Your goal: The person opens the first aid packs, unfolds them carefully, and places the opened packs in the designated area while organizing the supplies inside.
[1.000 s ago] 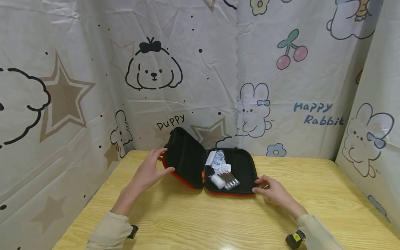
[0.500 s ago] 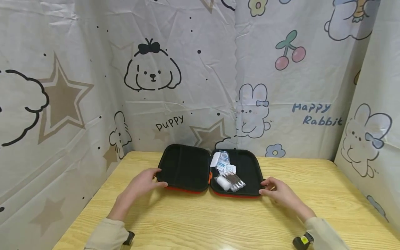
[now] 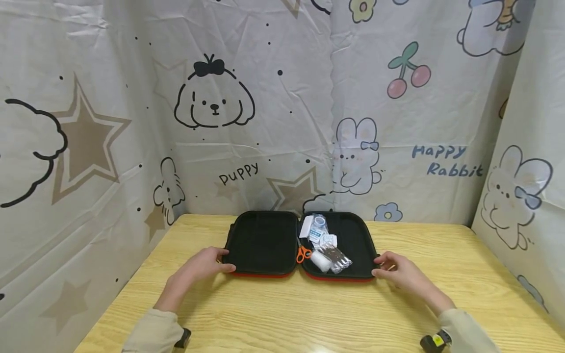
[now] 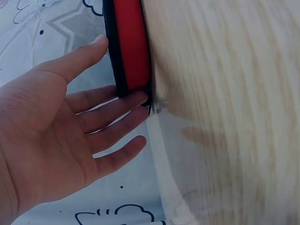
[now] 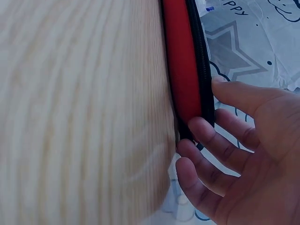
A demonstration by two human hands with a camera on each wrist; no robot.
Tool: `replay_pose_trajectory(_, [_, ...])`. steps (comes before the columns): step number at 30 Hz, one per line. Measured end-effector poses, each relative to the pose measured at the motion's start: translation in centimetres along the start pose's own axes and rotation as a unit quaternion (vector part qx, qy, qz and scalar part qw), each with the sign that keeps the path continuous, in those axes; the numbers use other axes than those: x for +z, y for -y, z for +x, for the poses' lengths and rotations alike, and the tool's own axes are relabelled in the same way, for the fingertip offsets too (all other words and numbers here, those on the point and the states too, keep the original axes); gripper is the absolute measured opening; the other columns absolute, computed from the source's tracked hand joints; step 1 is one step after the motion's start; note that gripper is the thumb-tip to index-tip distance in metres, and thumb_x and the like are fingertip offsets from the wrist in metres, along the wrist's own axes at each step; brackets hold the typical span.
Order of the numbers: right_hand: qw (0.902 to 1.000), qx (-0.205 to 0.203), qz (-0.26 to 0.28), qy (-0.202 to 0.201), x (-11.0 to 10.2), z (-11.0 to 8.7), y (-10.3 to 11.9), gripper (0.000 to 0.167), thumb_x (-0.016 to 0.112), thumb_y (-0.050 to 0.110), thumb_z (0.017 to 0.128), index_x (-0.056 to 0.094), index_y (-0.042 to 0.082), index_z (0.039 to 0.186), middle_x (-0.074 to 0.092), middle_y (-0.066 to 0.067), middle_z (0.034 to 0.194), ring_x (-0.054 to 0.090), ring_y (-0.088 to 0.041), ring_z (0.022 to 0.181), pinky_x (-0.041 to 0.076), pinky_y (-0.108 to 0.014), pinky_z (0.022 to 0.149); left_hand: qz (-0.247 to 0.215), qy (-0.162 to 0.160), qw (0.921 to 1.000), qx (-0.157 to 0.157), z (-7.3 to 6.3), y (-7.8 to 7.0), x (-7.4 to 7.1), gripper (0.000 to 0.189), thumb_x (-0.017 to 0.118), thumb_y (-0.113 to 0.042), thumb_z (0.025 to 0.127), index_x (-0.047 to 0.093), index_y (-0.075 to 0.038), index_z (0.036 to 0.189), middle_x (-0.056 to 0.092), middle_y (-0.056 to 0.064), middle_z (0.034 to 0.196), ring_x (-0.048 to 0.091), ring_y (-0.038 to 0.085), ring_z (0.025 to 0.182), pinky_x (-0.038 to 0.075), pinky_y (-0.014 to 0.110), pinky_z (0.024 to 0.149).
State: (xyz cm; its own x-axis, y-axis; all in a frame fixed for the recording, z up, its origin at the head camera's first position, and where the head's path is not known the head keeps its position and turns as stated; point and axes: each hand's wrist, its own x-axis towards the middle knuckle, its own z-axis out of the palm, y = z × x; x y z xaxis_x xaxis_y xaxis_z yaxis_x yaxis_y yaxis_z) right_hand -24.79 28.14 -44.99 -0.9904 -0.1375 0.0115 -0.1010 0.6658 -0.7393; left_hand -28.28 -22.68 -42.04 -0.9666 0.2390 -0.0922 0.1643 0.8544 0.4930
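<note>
A black-lined zip case (image 3: 261, 245) with red outer sides lies unfolded flat on the table, its two halves side by side. My left hand (image 3: 200, 267) holds the left half's front corner, thumb at the rim and fingers round the outer side. At the opposite front corner, my right hand (image 3: 403, 274) grips the right half between thumb and fingers. Orange-handled scissors (image 3: 303, 254) lie by the hinge. The right half contains a clear bag of small supplies (image 3: 318, 228), a white roll (image 3: 321, 262) and a packet of cotton swabs (image 3: 337, 257).
The wooden table (image 3: 282, 314) extends in front of the case and to both sides. A printed cloth (image 3: 265, 98) hangs close behind the case and along the left and right sides.
My left hand has lowered the left half from a tilt until flat on the table. The right half has shifted rightward with my right hand, and the scissors now show more fully.
</note>
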Motion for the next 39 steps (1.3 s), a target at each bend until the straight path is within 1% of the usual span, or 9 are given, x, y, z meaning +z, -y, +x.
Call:
replay_pose_trajectory(6, [1.0000, 0.003, 0.000, 0.007, -0.5, -0.3, -0.2, 0.043, 0.075, 0.028, 0.088, 0.062, 0.001, 0.119, 0.065, -0.007, 0.095, 0.057, -0.014, 0.076, 0.047, -0.027, 0.055, -0.011, 0.006, 0.9999, -0.006, 0.0, 0.1, 0.1, 0.066, 0.075, -0.039, 0.087, 0.057, 0.001, 0.137, 0.066, 0.017, 0.126, 0.063, 0.029, 0.112, 0.049, 0.050, 0.095])
replay_pose_trajectory(9, [1.0000, 0.004, -0.001, 0.006, -0.7, -0.2, -0.3, 0.043, 0.075, 0.029, 0.087, 0.062, 0.001, 0.118, 0.064, -0.007, 0.094, 0.055, -0.014, 0.074, 0.047, -0.027, 0.053, 0.021, -0.005, 0.9998, 0.005, 0.0, -0.3, -0.1, 0.063, 0.075, -0.040, 0.086, 0.060, -0.002, 0.134, 0.066, 0.015, 0.125, 0.062, 0.031, 0.115, 0.049, 0.051, 0.095])
replay_pose_trajectory(13, [1.0000, 0.006, -0.003, 0.006, -0.8, -0.1, -0.5, 0.044, 0.075, 0.030, 0.087, 0.062, 0.002, 0.118, 0.064, -0.007, 0.094, 0.054, -0.015, 0.072, 0.045, -0.029, 0.049, 0.079, -0.041, 0.9958, 0.024, 0.2, -1.2, -0.5, 0.056, 0.074, -0.042, 0.087, 0.063, -0.008, 0.130, 0.062, 0.012, 0.124, 0.061, 0.031, 0.112, 0.050, 0.052, 0.089])
replay_pose_trajectory(15, [0.9999, 0.008, -0.005, 0.006, -0.8, -0.1, -0.5, 0.044, 0.075, 0.031, 0.087, 0.063, 0.003, 0.118, 0.064, -0.006, 0.094, 0.054, -0.015, 0.072, 0.045, -0.029, 0.049, 0.092, -0.055, 0.9935, 0.036, 0.5, -1.8, -0.5, 0.053, 0.073, -0.042, 0.087, 0.065, -0.010, 0.128, 0.061, 0.011, 0.123, 0.061, 0.031, 0.111, 0.050, 0.051, 0.088])
replay_pose_trajectory(19, [0.9999, 0.004, -0.005, 0.008, -0.8, -0.1, -0.6, 0.044, 0.075, 0.030, 0.087, 0.062, 0.001, 0.118, 0.063, -0.007, 0.093, 0.055, -0.016, 0.075, 0.045, -0.029, 0.051, 0.094, -0.065, 0.9907, 0.074, 1.3, -3.0, -0.2, 0.047, 0.073, -0.038, 0.089, 0.066, -0.011, 0.126, 0.062, 0.010, 0.125, 0.061, 0.031, 0.116, 0.049, 0.050, 0.095])
replay_pose_trajectory(26, [1.0000, -0.003, -0.003, 0.006, -0.7, 0.0, -0.6, 0.044, 0.076, 0.029, 0.087, 0.062, 0.000, 0.117, 0.063, -0.008, 0.093, 0.055, -0.017, 0.077, 0.046, -0.028, 0.056, 0.082, -0.074, 0.9841, 0.139, 3.0, -5.1, 1.2, 0.041, 0.073, -0.038, 0.089, 0.068, -0.015, 0.122, 0.063, 0.002, 0.120, 0.060, 0.026, 0.114, 0.048, 0.047, 0.098])
replay_pose_trajectory(31, [1.0000, -0.002, -0.003, 0.003, -0.6, 0.0, -0.6, 0.043, 0.076, 0.028, 0.087, 0.063, 0.000, 0.117, 0.063, -0.007, 0.093, 0.056, -0.016, 0.076, 0.047, -0.027, 0.056, 0.077, -0.069, 0.9788, 0.177, 3.9, -6.8, 2.0, 0.038, 0.072, -0.037, 0.090, 0.069, -0.016, 0.122, 0.063, -0.001, 0.120, 0.060, 0.025, 0.115, 0.046, 0.046, 0.100])
replay_pose_trajectory(36, [1.0000, 0.002, 0.002, -0.001, -0.5, -0.2, -0.6, 0.043, 0.076, 0.029, 0.086, 0.063, 0.001, 0.117, 0.063, -0.007, 0.093, 0.056, -0.016, 0.075, 0.046, -0.027, 0.053, 0.077, -0.062, 0.9705, 0.220, 5.0, -8.2, 2.8, 0.036, 0.071, -0.036, 0.091, 0.070, -0.015, 0.120, 0.063, -0.002, 0.117, 0.061, 0.022, 0.113, 0.048, 0.044, 0.099])
replay_pose_trajectory(39, [1.0000, -0.002, 0.004, -0.002, -0.6, -0.3, -0.7, 0.043, 0.076, 0.028, 0.086, 0.063, 0.001, 0.117, 0.064, -0.007, 0.093, 0.056, -0.015, 0.075, 0.046, -0.026, 0.056, 0.080, -0.058, 0.9660, 0.239, 5.7, -8.9, 3.5, 0.035, 0.071, -0.035, 0.091, 0.070, -0.015, 0.120, 0.063, -0.002, 0.117, 0.061, 0.020, 0.111, 0.048, 0.042, 0.098])
